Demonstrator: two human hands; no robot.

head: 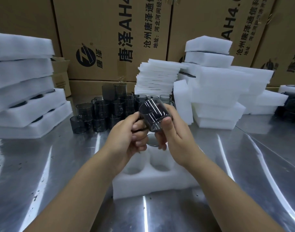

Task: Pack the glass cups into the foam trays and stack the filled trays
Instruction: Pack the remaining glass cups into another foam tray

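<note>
Head view, count:
- One smoky glass cup is in hand, tilted and held in the air above the foam tray.
- That one tray lies near you at table centre, with two empty wells showing in its near row.
- A round glass rim shows under your hands. I cannot tell whether it sits in a well.
- The loose cups stand clustered at far centre, some on top of others. They overlap too much for an exact count.
- The left stack shows five foam layers, with dark cups visible between the lower ones.
- Thin foam sheets are piled at far centre.
- A jumbled foam pile stands to the right.
- Cartons wall off the back.

Fingers: your left hand is curled tight at the cup's left side, apparently on the handle. Your right hand clamps the cup, with the thumb flat on the near wall and the fingers behind.

Room: bare steel table lies open on both sides of the tray. The loose cups stand just beyond your hands, close to the left stack's near corner.
</note>
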